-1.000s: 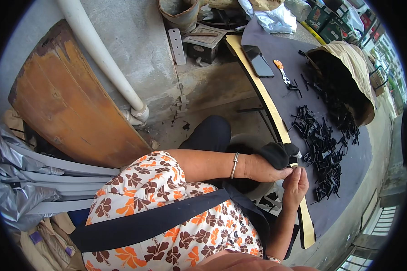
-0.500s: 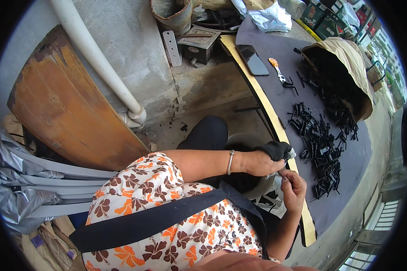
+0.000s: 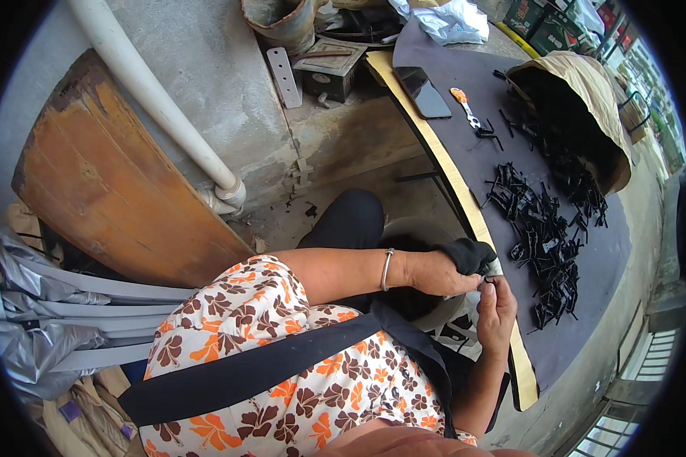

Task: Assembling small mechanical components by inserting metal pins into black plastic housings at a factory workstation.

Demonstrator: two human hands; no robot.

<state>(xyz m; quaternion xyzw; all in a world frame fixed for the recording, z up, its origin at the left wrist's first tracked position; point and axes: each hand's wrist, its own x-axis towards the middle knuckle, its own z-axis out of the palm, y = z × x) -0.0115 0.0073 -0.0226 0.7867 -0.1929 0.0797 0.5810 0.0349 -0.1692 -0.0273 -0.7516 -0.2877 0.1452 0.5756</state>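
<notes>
While the left hand (image 3: 437, 274) is reaching across just off the yellow-edged side of the desk (image 3: 575, 339), the right hand (image 3: 498, 316) is meeting it from below, fingertips close to fingertips. The thumb and forefinger of the right hand are pressing together on a small dark piece (image 3: 489, 279), which is sitting between the two hands near the desk's yellow edge. A black cloth covering (image 3: 469, 254) is wrapping part of the left hand and hiding most of its fingers, so I cannot tell whether they are closing on the piece too. Around the left wrist a silver bracelet (image 3: 386, 270) is showing, and below that hand a grey bucket (image 3: 423, 223) is standing beside the desk. On the desk's grey covering, a tangled pile of thin black parts (image 3: 537, 240) is spreading along the middle, well in from the yellow edge. Toward the far edge, an open beige sack (image 3: 610, 99) is lying on its side, with more black parts spilling from its mouth. Near the upper corner, a dark smartphone (image 3: 423, 93) is resting by the yellow edge, and an orange-handled metal tool (image 3: 465, 107) is lying farther in, with a few loose black parts next to its metal end.
</notes>
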